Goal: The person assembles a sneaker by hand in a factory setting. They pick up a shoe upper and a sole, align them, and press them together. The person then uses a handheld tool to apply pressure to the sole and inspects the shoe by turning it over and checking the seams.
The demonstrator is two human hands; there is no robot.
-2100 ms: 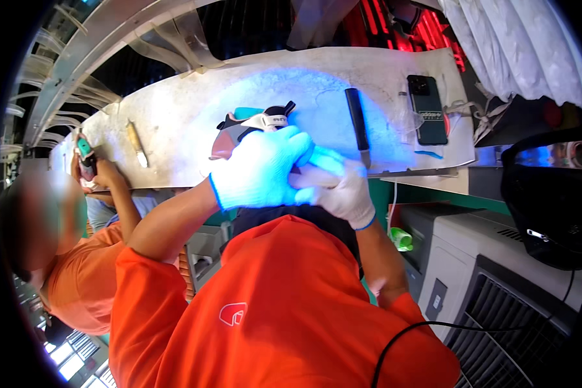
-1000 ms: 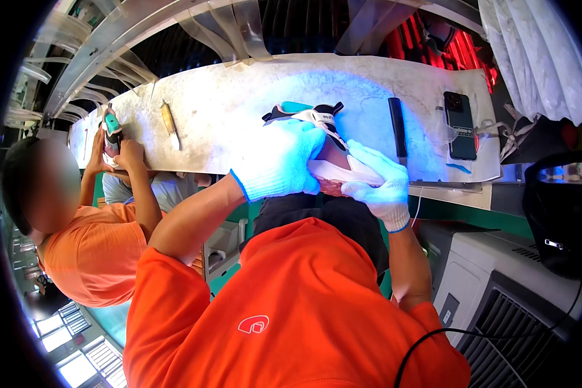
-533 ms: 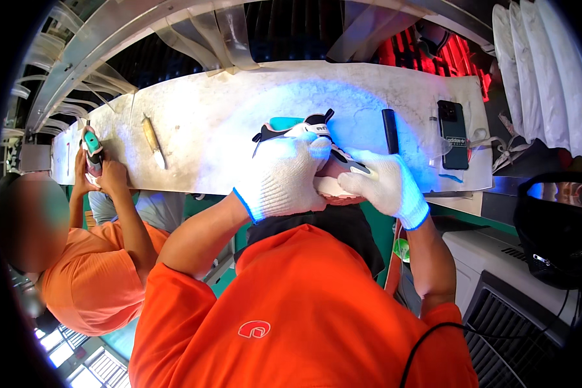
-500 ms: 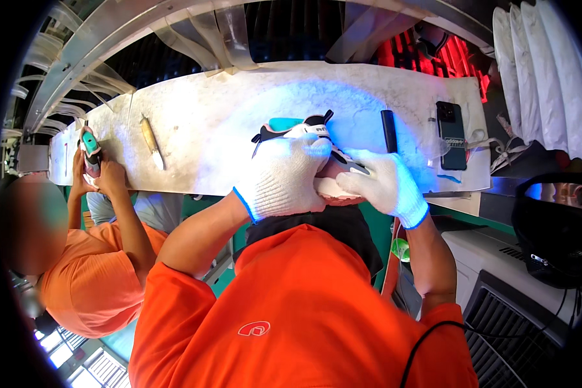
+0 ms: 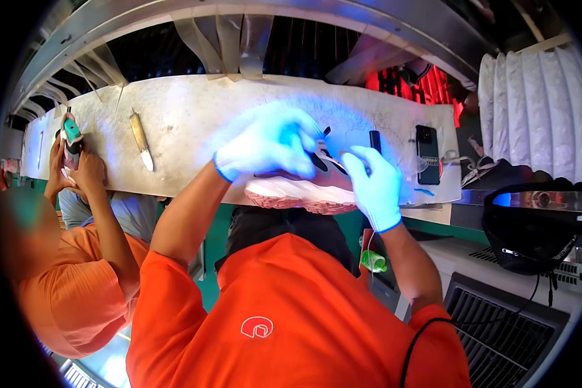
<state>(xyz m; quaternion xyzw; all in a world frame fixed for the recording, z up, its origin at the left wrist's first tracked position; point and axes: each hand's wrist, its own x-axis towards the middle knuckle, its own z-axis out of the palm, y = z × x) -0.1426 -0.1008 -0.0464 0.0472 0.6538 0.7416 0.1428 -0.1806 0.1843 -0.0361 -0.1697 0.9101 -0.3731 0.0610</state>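
Note:
A sneaker point(image 5: 301, 192) with a white midsole, pinkish outsole and grey-and-black upper lies across the near edge of the bench, its sole side toward me. My left hand point(image 5: 268, 145), in a white knit glove lit blue, is over the upper; its bent fingers are smeared by motion, so their grip is unclear. At the shoe's right end, my gloved right hand point(image 5: 374, 184) holds it with bent fingers. Both hands hide parts of the upper. A short black stick-like thing point(image 5: 374, 140) lies just beyond my right hand.
The pale, stained bench top point(image 5: 181, 142) bears a wooden-handled knife point(image 5: 139, 137) on the left and a dark phone point(image 5: 427, 155) on the right. A co-worker point(image 5: 77, 271) at left holds another shoe point(image 5: 72, 129). A white ribbed hose point(image 5: 540, 116) and black bag point(image 5: 530, 226) are at right.
The sneaker has turned, so its long side and outsole now show toward me. My left hand has shifted up along the upper, and my hands are farther apart. The whole view has shifted slightly.

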